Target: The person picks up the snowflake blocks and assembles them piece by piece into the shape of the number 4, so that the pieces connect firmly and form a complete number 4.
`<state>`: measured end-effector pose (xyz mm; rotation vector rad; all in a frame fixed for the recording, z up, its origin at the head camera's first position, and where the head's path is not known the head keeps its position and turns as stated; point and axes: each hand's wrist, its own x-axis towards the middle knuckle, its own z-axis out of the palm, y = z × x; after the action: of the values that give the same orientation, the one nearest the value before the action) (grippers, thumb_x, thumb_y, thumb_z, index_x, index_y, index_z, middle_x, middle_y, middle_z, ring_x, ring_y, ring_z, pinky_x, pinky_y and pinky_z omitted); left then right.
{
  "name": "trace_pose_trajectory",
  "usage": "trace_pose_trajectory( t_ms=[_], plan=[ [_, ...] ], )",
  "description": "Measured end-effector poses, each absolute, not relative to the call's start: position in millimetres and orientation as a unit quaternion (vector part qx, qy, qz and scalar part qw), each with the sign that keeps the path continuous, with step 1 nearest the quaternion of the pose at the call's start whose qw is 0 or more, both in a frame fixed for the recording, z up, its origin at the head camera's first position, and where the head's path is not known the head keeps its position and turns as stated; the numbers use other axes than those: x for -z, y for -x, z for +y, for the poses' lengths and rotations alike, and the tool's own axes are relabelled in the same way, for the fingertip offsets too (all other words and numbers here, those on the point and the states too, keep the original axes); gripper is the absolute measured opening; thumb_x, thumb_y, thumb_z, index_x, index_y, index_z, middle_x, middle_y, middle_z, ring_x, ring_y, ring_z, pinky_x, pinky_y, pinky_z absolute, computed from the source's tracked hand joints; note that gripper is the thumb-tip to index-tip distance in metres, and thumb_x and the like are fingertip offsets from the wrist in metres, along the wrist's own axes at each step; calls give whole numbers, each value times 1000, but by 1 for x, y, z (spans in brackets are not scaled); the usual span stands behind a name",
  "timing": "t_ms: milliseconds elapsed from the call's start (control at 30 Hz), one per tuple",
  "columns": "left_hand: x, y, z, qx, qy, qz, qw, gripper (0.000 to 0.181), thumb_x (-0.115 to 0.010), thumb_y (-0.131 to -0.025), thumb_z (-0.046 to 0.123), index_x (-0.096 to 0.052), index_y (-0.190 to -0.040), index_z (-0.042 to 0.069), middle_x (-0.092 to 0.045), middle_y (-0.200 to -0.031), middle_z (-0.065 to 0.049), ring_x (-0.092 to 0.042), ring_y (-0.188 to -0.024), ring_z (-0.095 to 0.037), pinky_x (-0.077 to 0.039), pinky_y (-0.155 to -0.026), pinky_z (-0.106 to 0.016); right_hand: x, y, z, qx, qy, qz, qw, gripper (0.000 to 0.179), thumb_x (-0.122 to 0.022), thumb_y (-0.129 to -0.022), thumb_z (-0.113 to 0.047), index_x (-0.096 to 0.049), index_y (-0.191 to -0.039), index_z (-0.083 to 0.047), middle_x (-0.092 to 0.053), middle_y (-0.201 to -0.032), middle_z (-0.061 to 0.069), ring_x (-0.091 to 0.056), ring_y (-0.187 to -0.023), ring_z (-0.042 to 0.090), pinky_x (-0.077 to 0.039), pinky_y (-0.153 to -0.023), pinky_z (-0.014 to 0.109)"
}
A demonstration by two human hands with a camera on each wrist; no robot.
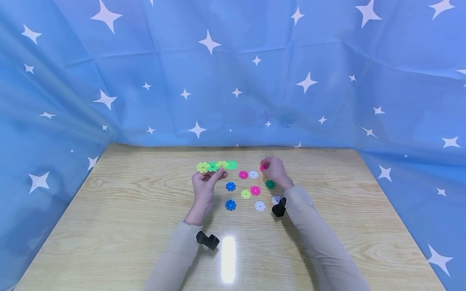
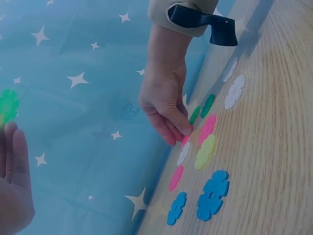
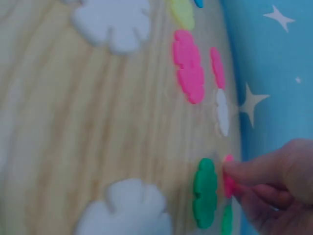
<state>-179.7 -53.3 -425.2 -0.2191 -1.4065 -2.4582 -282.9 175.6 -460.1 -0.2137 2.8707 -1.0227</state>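
Right grip low on pink disc

No text, label, brand or number can be read on the wooden table, on the notched discs lying on it, or on the black wrist devices above it. The only printed signs are white four-pointed stars, standing on the blue curtain behind and beside the table.

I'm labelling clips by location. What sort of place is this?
Probably a makeshift indoor recording set: a star-patterned blue cloth backdrop hangs behind a wood-grain table, and black wrist-worn devices look like cameras.
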Motion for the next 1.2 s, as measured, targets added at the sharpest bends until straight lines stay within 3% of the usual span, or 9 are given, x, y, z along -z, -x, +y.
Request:
trace_pose_trajectory(
  t_ms=[233, 433, 633, 833, 1200],
  plan=[
    [427, 181, -54, 853, 76, -494, 153, 11, -74, -80, 8, -68, -84, -1, -71, -71, -3, -69, -66, -12, -56, -79, -33, 454, 286, 175, 301, 70, 949, 58, 35, -62, -78, 11, -61, -112, 9, -63, -105, 21, -58, -96, 32, -52, -84, 38],
    [426, 181, -53, 851, 81, -496, 156, 2, -71, -82, 4, -69, -82, 4, -71, -70, -2, -68, -65, -11, -56, -78, -32, 450, 282, 178, 310, 56, 948, 47, 16, -65, -79, 6, -67, -95, 5, -64, -91, 17, -58, -82, 27, -52, -72, 35],
    [426, 180, -54, 852, 78, -494, 153, 13, -66, -83, -5, -70, -81, 8, -71, -71, -2, -68, -65, -11, -56, -77, -31, 444, 269, 181, 349, 59, 935, 10, 4, -67, -82, 1, -68, -85, 2, -65, -83, 14, -58, -73, 23, -51, -66, 31],
    [426, 180, -53, 853, 67, -495, 149, 25, -63, -83, -9, -70, -77, 15, -70, -70, 0, -68, -64, -10, -57, -75, -29, 433, 248, 182, 409, 73, 909, -41, 5, -67, -85, -3, -68, -86, 2, -66, -80, 12, -56, -69, 21, -47, -60, 27],
    [429, 179, -49, 853, 70, -499, 137, 28, -62, -83, -10, -70, -77, 16, -70, -70, 1, -67, -64, -9, -57, -74, -29, 406, 202, 169, 548, 60, 834, -37, 18, -70, -86, -16, -67, -94, -1, -66, -85, 12, -62, -74, 23, -54, -65, 29]
  ],
)
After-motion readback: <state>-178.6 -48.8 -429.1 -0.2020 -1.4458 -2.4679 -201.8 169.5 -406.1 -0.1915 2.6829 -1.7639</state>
